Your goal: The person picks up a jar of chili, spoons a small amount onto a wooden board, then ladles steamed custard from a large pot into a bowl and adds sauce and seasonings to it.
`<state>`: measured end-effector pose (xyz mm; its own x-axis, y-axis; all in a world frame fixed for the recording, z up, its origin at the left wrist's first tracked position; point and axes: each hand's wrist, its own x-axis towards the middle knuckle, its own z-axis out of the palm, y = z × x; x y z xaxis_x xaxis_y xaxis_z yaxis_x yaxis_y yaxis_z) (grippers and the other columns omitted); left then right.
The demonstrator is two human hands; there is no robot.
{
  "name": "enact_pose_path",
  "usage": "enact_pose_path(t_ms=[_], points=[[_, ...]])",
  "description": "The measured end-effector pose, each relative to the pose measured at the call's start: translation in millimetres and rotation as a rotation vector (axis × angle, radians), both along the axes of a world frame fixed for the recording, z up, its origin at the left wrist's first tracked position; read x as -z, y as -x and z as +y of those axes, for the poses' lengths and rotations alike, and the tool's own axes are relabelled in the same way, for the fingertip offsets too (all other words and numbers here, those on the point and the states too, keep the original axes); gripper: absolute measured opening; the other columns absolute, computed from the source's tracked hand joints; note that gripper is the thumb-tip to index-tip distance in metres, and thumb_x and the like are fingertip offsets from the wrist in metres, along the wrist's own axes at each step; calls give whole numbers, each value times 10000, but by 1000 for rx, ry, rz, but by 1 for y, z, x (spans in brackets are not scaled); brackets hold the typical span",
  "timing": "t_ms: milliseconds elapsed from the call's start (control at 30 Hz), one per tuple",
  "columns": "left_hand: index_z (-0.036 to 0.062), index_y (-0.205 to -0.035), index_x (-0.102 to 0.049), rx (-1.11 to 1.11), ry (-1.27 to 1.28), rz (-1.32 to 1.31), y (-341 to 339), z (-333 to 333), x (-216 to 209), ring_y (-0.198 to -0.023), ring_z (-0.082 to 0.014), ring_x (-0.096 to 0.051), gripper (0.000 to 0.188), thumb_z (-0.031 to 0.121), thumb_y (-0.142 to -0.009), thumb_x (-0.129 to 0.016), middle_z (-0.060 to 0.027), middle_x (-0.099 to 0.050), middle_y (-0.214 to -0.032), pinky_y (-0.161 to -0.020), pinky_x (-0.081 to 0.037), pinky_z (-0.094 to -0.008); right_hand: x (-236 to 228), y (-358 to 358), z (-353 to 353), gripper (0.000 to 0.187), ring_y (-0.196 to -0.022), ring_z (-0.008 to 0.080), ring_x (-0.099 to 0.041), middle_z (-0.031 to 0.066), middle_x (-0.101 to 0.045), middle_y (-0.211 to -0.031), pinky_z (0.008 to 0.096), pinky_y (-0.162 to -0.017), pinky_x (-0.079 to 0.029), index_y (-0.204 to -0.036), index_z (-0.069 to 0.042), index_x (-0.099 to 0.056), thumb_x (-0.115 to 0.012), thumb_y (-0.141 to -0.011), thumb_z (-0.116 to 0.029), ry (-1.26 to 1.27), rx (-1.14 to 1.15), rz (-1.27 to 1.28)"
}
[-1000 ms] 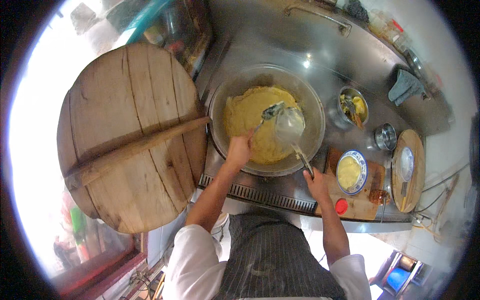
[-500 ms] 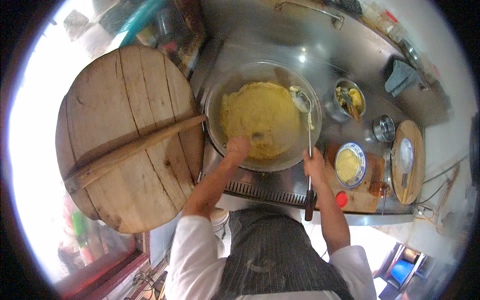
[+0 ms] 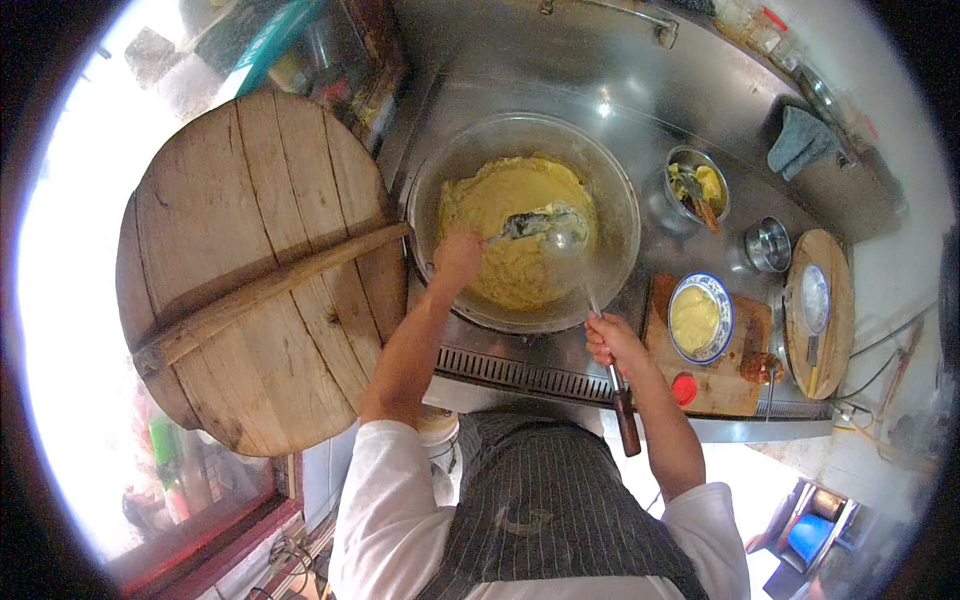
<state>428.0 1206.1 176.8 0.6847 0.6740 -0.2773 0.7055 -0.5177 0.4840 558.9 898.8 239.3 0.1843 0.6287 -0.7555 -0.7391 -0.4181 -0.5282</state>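
Observation:
A wide round metal wok (image 3: 615, 185) holds thick yellow batter (image 3: 500, 195). My left hand (image 3: 458, 258) is closed around the handle of a spatula (image 3: 520, 226) over the near left part of the wok. Its dark, batter-smeared blade points right, level with the batter's middle. Closed on the metal shaft of a ladle (image 3: 622, 385) is my right hand (image 3: 618, 343), just outside the wok's near right rim. The ladle's dark grip sticks out below that hand. Its coated bowl meets or overlaps the spatula blade; whether they touch, I cannot tell.
Left of the wok stands a large round wooden lid (image 3: 250, 290). To the right, a wooden board (image 3: 735, 388) carries a blue-and-white bowl (image 3: 700, 318) of yellow batter and a red cap (image 3: 684, 388). Beyond are a metal pot (image 3: 695, 160), a small metal cup (image 3: 768, 244) and a round board (image 3: 822, 345).
The ladle's bowl has swung left and nearer, from the wok's right side to the batter's middle. My left hand has risen slightly, and the spatula blade now shows clearly.

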Motion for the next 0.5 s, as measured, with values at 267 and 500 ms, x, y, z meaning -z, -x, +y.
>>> enact_pose_path(t_ms=[267,500], points=[[14,-918,-673,145,-37,-83,21,-34,12,-752,-349,-641,205,166,-852,-553,-204,-654,-807,-661,-502,-431,10,3,-3,299,-391,66,-314,-47,-350,-553,251,-317,-243,-771,-148,-379,-546,-940,-328,-10,177,-122],[39,-1066,-557,-480,943,-463,-54,-145,43,-573,-147,-528,189,93,-890,-516,-66,-626,-807,-451,-394,-307,4,20,20,295,-379,71,-319,-49,-320,-530,240,-300,-255,-763,-155,-364,-552,-938,-301,-67,166,-101]])
